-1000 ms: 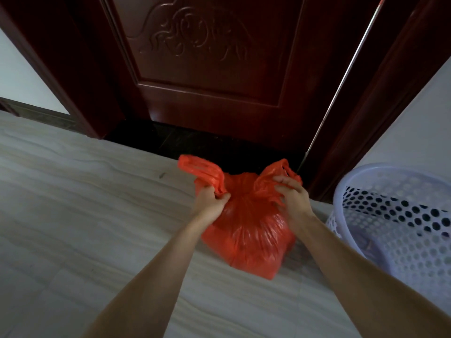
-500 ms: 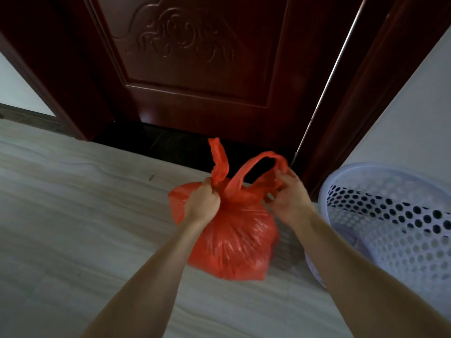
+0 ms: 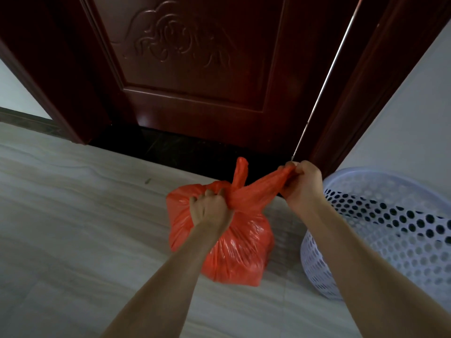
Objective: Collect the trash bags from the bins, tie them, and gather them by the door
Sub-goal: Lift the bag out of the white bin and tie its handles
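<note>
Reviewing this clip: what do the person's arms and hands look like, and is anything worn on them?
Two bare forearms come in from the bottom edge. No sleeves, gloves, watch, bracelets or rings show on the left hand or the right hand. No markings or bandages are visible on either arm. The upper arms lie outside the frame, so any short sleeve cannot be seen.
</note>
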A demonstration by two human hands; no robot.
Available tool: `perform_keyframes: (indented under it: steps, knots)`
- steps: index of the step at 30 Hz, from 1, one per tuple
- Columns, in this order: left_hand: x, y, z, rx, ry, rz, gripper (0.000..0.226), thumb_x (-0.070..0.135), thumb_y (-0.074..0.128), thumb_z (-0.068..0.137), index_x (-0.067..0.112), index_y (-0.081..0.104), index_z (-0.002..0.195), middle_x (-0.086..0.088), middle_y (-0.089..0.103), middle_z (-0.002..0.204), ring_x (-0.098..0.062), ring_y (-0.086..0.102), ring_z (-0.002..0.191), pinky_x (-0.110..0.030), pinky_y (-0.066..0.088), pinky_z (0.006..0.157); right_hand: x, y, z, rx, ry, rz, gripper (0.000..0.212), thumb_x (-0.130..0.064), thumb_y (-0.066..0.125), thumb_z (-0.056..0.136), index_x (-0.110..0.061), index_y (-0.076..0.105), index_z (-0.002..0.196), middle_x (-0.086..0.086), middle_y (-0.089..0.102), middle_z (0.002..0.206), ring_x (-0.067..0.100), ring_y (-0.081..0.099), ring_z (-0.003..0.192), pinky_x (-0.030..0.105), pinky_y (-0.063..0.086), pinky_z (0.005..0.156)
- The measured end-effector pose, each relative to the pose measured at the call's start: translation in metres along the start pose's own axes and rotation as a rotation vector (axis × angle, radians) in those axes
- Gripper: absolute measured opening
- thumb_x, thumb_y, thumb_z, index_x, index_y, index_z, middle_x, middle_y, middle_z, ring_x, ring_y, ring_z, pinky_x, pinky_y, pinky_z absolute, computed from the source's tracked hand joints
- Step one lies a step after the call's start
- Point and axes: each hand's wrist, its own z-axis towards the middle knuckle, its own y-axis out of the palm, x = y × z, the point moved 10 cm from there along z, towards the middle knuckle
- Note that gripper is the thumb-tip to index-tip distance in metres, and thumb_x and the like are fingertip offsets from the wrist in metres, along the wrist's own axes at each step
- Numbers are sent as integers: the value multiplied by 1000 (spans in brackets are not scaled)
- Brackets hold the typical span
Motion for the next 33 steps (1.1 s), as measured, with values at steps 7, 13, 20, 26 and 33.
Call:
perform_keyframes:
  steps: [7, 13, 20, 26, 33]
  knots:
    - [-15, 4, 6, -206, -79, -646, 40, 32, 32, 98, 7, 60, 113, -19, 61, 118, -33, 54, 113, -32, 37, 93, 11, -13, 4, 58, 76, -65, 26, -16, 33, 93, -8, 58, 92, 6, 66, 77, 22, 60, 72, 31, 49, 65]
    - [-21, 11, 5, -345, -142, -1026, 41, 16, 41, 94, 11, 42, 53, 9, 51, 34, 1, 52, 36, -6, 36, 41, 46, -3, 7, -23, 174, -489, 21, -26, 56, 90, -11, 56, 105, 4, 59, 88, 12, 51, 46, 21, 34, 43]
    - [-25, 30, 5, -432, -193, -1174, 26, 22, 45, 88, 10, 62, 71, -1, 63, 48, -11, 56, 41, -23, 45, 51, 45, 6, 10, 17, 122, -387, 26, -14, 51, 91, -16, 51, 65, -5, 44, 42, 5, 35, 30, 14, 25, 33]
    - [-11, 35, 0, -612, -125, -1395, 35, 21, 30, 97, 7, 60, 86, 0, 71, 58, -3, 56, 43, -10, 45, 48, 36, -14, 6, 166, 105, -309, 27, -7, 38, 91, -10, 54, 69, 7, 51, 60, 16, 49, 42, 22, 39, 45]
    - [-26, 42, 8, -573, -278, -1694, 31, 25, 29, 94, 21, 54, 76, 0, 70, 67, -8, 55, 49, -23, 30, 52, 38, -6, 6, 39, 146, -327, 40, 13, 27, 78, -12, 57, 80, 9, 54, 70, 18, 63, 43, 21, 44, 47]
